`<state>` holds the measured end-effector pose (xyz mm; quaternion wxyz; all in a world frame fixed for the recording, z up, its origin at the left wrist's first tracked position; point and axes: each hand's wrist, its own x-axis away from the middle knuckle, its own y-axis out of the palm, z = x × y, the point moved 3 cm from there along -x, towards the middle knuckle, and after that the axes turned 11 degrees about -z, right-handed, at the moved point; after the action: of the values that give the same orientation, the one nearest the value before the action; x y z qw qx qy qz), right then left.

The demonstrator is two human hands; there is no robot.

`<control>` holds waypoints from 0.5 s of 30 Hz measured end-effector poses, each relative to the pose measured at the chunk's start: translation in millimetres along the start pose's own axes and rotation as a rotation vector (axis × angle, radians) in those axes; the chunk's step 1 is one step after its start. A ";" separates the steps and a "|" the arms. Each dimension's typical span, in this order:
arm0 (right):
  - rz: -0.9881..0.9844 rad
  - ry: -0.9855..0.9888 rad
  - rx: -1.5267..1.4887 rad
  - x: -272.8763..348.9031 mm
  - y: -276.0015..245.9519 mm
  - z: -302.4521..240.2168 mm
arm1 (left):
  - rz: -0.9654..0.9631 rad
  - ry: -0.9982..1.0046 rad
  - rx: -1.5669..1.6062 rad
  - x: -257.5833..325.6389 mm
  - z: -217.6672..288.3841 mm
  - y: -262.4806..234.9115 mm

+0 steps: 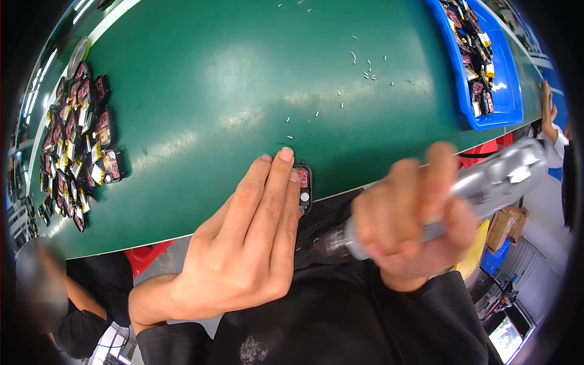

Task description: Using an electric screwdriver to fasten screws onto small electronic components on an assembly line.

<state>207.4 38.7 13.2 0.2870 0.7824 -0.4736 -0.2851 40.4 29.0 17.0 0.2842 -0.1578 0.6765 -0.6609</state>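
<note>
L hand [243, 243] nearly flat, tips on small blk case [308, 190] near bench [201, 79] edge; thumb hidden, can't tell if gripping. R hand [410, 213] curled round grey tool [502, 175], blurry. Case prob. light, stiff; hold by sides, not red board [303, 176], may break.

1. The person's left hand [243, 246] rests against a small black case [308, 185] — its red board [303, 177] partly showing.
2. The right hand [410, 213] grips a silvery handheld tool [502, 176] — both blurred.
3. Small screws [342, 105] lie scattered on the green desk [201, 73].
4. Similar cases [70, 149] are heaped at left; a blue bin [508, 91] at right holds many more.
</note>
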 end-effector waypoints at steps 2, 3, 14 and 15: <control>-0.096 -0.073 0.072 -11.8 -3.0 -28.1 | -0.076 -0.025 0.093 -5.8 2.6 -6.0; -0.125 -0.085 0.098 -19.8 -6.1 -31.6 | -0.080 -0.034 0.095 -3.6 2.3 -3.6; -0.185 -0.188 0.052 -45.8 -27.1 -20.5 | -0.048 -0.062 0.048 3.7 4.4 5.0; -0.182 -0.197 0.056 -46.0 -26.9 -19.2 | -0.049 -0.066 0.052 4.1 3.6 4.9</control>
<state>218.8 94.2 14.8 0.1902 0.7979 -0.4344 -0.3721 40.2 24.1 11.6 0.2941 -0.1885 0.6455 -0.6792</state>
